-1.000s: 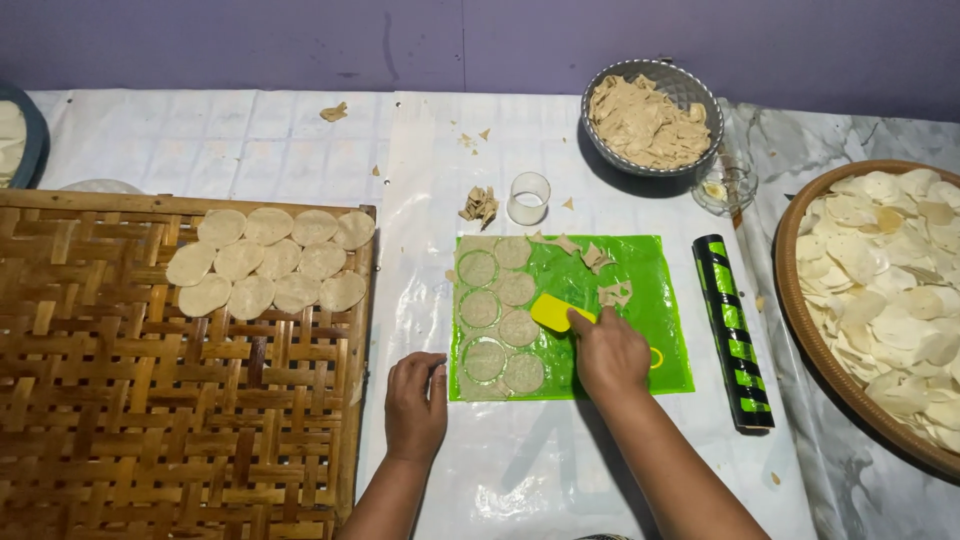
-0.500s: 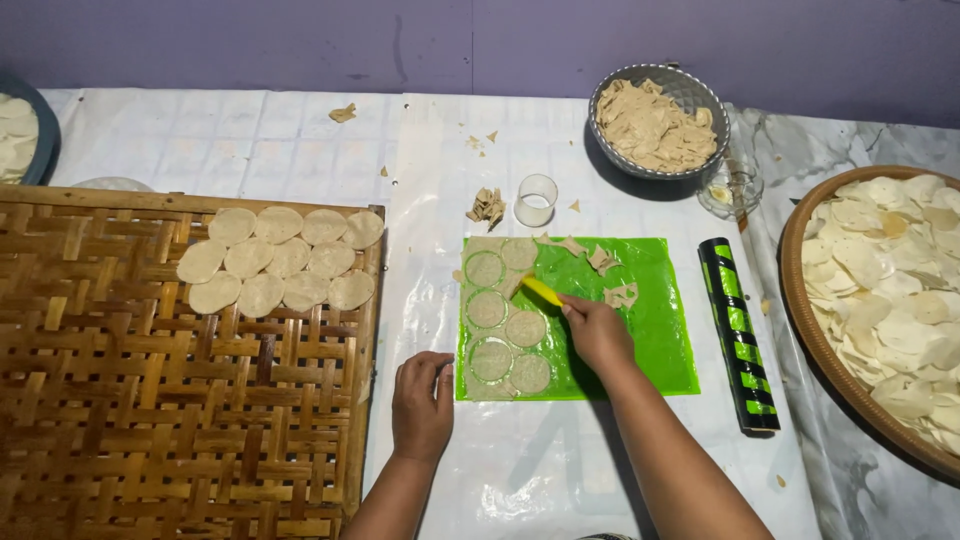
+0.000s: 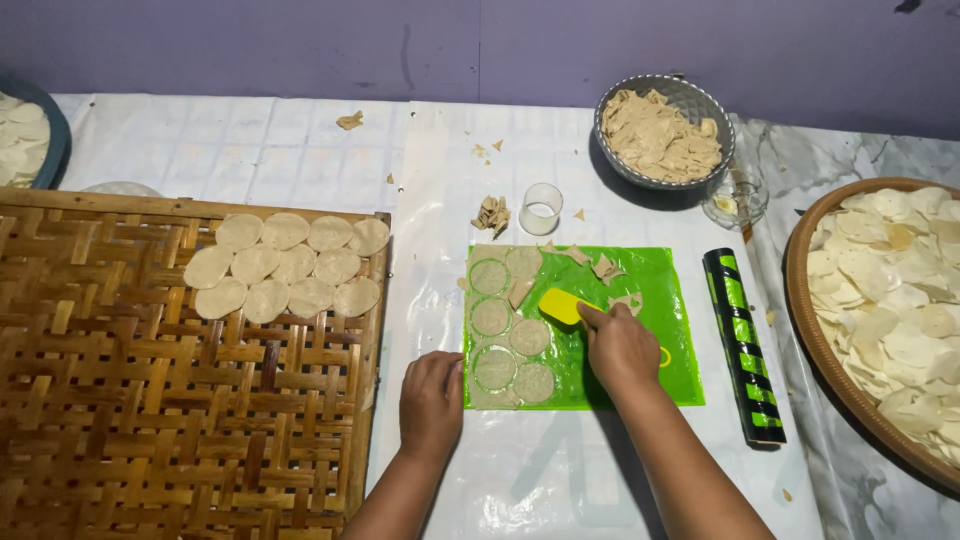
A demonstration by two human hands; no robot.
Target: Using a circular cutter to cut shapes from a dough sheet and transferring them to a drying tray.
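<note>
The person is working at lifting cut dough rounds (image 3: 505,335) off a green mat (image 3: 640,330) that is lying near the middle of the tabletop (image 3: 300,140). The right hand (image 3: 620,345) is closing around a yellow scraper (image 3: 562,305), its fingers wrapped over the handle end, and is pressing the blade toward the column of rounds on the mat's left half. The scraper is sitting just right of those rounds, with its leading edge near, perhaps touching, the middle ones. The left hand (image 3: 432,400) is resting loosely curled and holding nothing, knuckles up, pressing on the mat's near left corner, just beside the lowest rounds.

By my judgement the step in hand is loosening a round from the mat. The next move is calling for a flat, shallow slide of the blade under a thin disc while the left hand is keeping the mat from shifting, since the dough looks soft and apt to tear.

Dough scraps (image 3: 605,268) are lying along the mat's far edge. A woven bamboo tray (image 3: 150,420) is taking up the left side of the tabletop, with finished rounds (image 3: 290,270) laid in rows at its far right corner.
</note>
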